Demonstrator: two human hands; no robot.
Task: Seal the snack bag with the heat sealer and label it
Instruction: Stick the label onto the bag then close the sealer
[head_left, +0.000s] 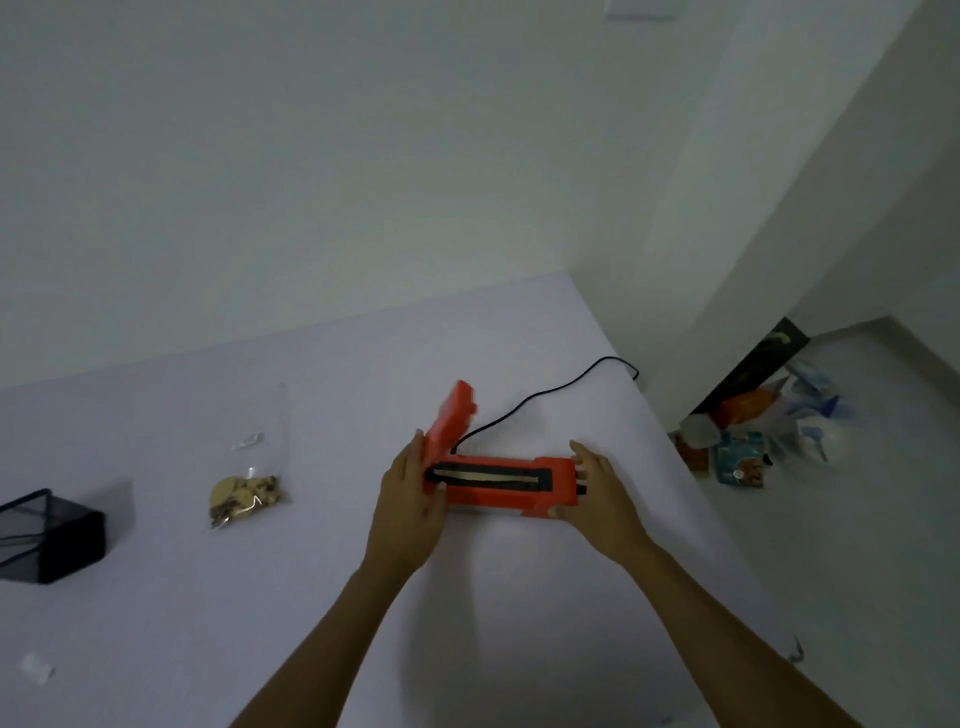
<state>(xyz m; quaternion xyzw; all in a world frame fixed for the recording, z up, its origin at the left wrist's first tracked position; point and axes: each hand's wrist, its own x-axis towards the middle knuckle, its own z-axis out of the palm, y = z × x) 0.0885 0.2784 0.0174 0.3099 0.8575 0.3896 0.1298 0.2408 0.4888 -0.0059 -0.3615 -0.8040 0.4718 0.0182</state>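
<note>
Heat sealer (498, 480), lid up, gripped endwise by both hands, apparently: left (413, 499), right (597, 493).

Both arms reach forward, left hand (413, 493) and right hand (597, 488) facing inward.

An orange plastic heat sealer (501, 486) lies lengthwise across the pale desk (156, 597), its hinged lid (449, 418) swung up at the left end so the machine stands open. Along the exposed base runs a black strip with a pale sealing band down its middle. A thin black power cord (545, 395) leaves the back of the sealer and trails to the desk's far right edge. Well apart to the left, a clear plastic snack bag (249, 480) lies flat on the desk, its round yellowish and brown snacks gathered at the near end and its far, upper part empty and transparent.
</note>
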